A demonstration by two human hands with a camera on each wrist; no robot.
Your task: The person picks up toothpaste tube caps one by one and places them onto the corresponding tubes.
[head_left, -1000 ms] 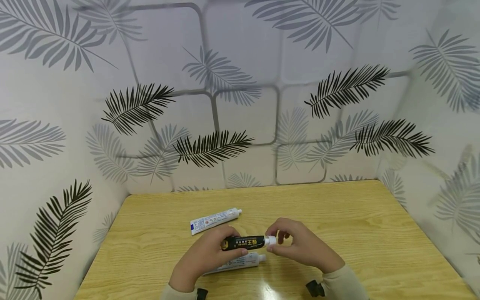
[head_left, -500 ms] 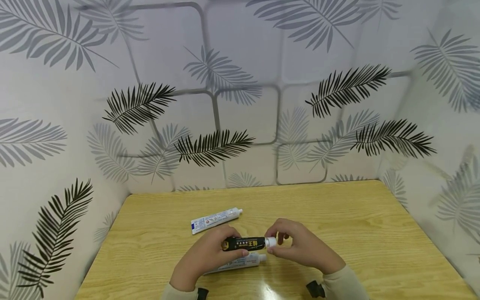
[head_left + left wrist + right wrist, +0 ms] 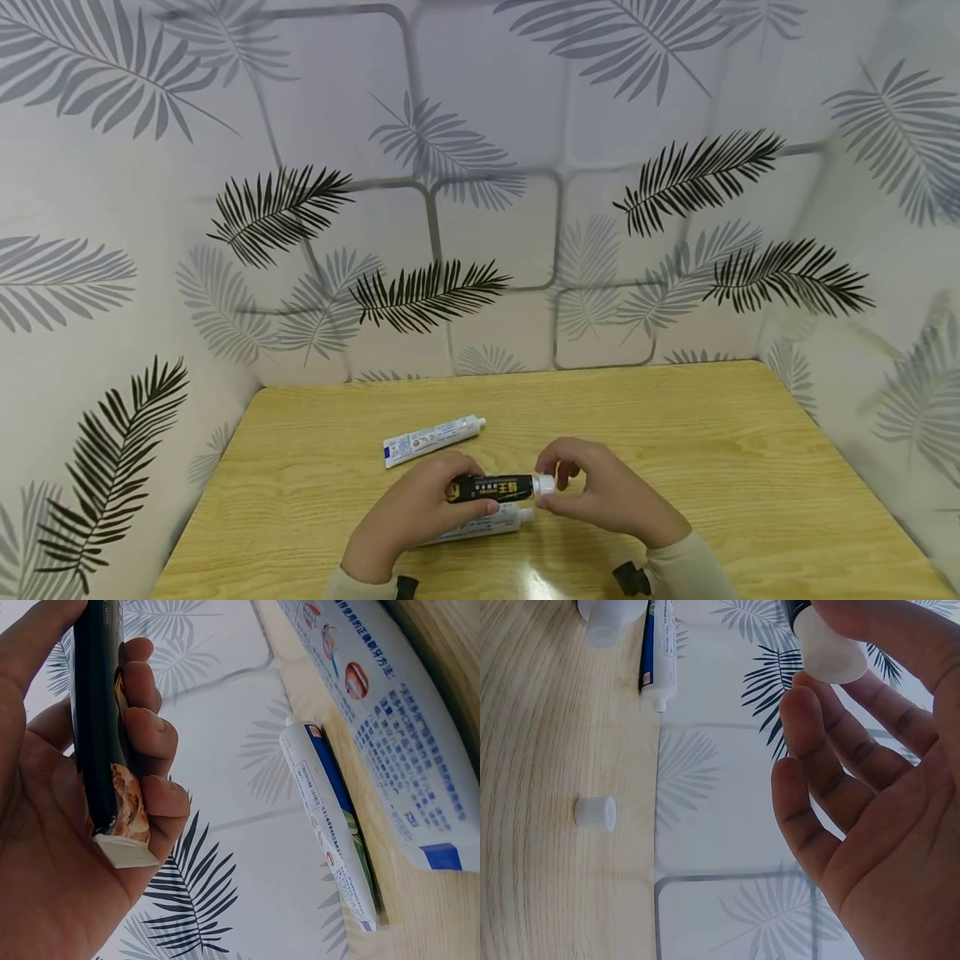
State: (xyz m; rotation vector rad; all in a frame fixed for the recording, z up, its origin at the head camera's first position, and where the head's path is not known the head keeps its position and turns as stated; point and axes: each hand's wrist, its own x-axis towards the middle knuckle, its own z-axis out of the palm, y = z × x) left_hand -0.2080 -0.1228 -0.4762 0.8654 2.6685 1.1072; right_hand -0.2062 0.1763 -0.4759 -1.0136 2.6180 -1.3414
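My left hand (image 3: pixel 423 504) grips a black toothpaste tube (image 3: pixel 491 487) with gold lettering, held roughly level above the table. In the left wrist view the fingers curl round the black tube (image 3: pixel 97 727), whose pale crimped end points toward the palm. At the tube's other end sits a white cap (image 3: pixel 544 485), pinched by thumb and fingers of my right hand (image 3: pixel 600 492). A white toothpaste tube (image 3: pixel 487 527) lies under the left hand, partly hidden by it. Farther back lies another white toothpaste tube (image 3: pixel 433 442), with its nozzle bare.
A loose white cap (image 3: pixel 595 814) stands on the wooden table (image 3: pixel 675 425) in the right wrist view; the head view does not show it. Behind the table rises a leaf-patterned backdrop (image 3: pixel 495 242). Each wrist carries a black strap piece (image 3: pixel 632 577).
Both hands and the black tube shift very slightly right in the picture, along with a small drift of the whole view. The grip on tube and cap looks the same.
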